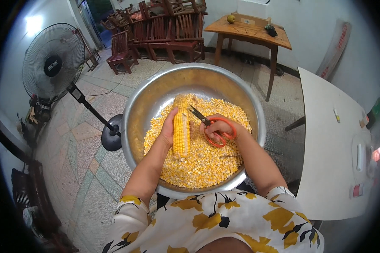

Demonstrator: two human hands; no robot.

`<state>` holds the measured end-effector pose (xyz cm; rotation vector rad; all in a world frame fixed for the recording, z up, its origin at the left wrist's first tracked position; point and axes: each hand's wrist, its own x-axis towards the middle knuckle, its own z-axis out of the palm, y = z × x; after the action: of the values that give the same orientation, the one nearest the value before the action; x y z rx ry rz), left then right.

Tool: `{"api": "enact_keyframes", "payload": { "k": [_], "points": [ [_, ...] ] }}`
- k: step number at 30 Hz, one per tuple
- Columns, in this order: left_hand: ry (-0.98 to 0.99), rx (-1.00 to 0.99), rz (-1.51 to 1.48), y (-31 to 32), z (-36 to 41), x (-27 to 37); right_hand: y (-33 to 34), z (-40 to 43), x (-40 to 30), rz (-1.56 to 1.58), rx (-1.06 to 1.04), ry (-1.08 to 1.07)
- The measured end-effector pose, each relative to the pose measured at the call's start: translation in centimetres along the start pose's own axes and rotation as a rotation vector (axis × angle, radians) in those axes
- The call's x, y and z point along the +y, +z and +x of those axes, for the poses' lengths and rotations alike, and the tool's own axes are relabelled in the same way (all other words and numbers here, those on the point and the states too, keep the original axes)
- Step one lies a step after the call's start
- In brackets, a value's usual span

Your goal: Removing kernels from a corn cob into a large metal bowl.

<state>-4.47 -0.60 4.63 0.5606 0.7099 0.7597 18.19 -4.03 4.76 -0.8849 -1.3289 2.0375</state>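
Over a wide metal basin (133, 104), my left hand (168, 126) grips an ear of dried yellow corn (181, 132). A pale strip without kernels runs down the ear's right side. In my right hand (220, 128) is a pair of scissors (205, 119) with orange-red handles and dark blades. Its blade tips point up and left, close to the upper right side of the ear; whether they touch it I cannot tell. Loose corn kernels (202, 172) lie in a thick layer across the basin's bottom, beneath both hands.
A pedestal fan (53, 65) stands on the left, its round base (111, 132) beside the basin. To the right is a white table (332, 158) with small items on it. Stacked wooden chairs (164, 31) and a wooden table (253, 31) stand at the back.
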Motion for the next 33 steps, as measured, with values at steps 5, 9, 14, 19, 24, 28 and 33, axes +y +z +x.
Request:
{"api": "enact_keyframes", "payload": {
  "k": [5, 9, 14, 19, 24, 28, 33],
  "points": [
    [0.108, 0.024, 0.032, -2.2, 0.7, 0.0, 4.3, 1.7, 1.5, -1.072, 0.523, -0.273],
    [0.174, 0.104, -0.044, -1.3, 0.9, 0.1, 7.0, 1.4, 0.8, -1.362, 0.600, -0.095],
    [0.327, 0.214, -0.030, -1.8, 2.5, -1.4, 8.1, 1.6, 0.4, -1.408, 0.678, -0.085],
    [0.379, 0.307, 0.061, -0.7, 2.3, -2.5, 6.8, 1.5, 1.2, -1.438, 0.716, -0.122],
    [0.299, 0.272, 0.184, -0.5, 2.4, -2.6, 6.2, 0.2, 0.9, -1.493, 0.663, -0.099],
    [0.127, 0.195, 0.089, -0.3, 1.5, -1.5, 6.3, 0.4, 1.2, -1.498, 0.686, -0.132],
    [0.041, 0.208, 0.082, 0.2, 0.8, -0.6, 6.3, 0.3, 1.2, -1.559, 0.690, -0.174]
  ]
}}
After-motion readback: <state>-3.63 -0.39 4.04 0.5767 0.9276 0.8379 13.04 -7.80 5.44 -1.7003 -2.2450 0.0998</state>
